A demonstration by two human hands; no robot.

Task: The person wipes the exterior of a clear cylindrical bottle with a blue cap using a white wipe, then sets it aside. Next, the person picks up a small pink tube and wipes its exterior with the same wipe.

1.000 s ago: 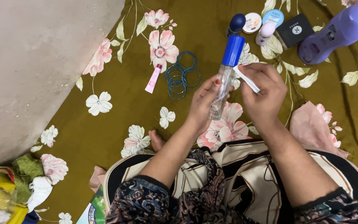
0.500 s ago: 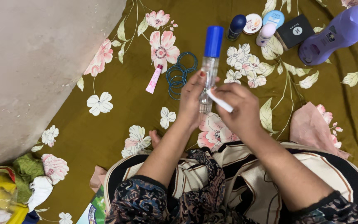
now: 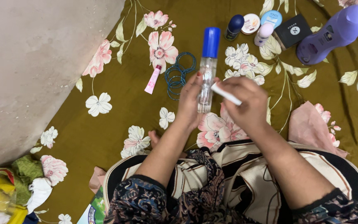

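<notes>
Head view, looking down at a seated person's lap and a spread of olive-green floral bedsheet (image 3: 117,112).

Left hand (image 3: 191,103): closed around a clear bottle with a blue cap (image 3: 206,68), fingers wrapped on the lower part of the clear body. Bottle held nearly upright in the view, cap pointing away from the person, raised above the sheet in front of the lap.

Right hand (image 3: 245,101): closed on a small white folded tissue (image 3: 226,93), pinched between thumb and fingers. The near end of the tissue meets the side of the bottle's clear body, just beside the left hand's fingertips.

On the sheet left of the bottle: a loose bunch of teal bangles (image 3: 179,74), and a small pink tube (image 3: 153,79) just beside them.

Beyond the hands, along the top edge: a dark blue roll-on bottle (image 3: 233,27), a round white jar (image 3: 251,23), a round light-blue jar (image 3: 271,18), a small lilac-capped bottle (image 3: 263,34), a black square box (image 3: 293,30) and a large purple bottle (image 3: 332,33) lying on its side. All well apart from the hands.

Pink cloth (image 3: 311,124) lies to the right of the right forearm. Bare grey wall (image 3: 34,62) at left; crumpled green and yellow bags (image 3: 5,191) at the lower left corner.
</notes>
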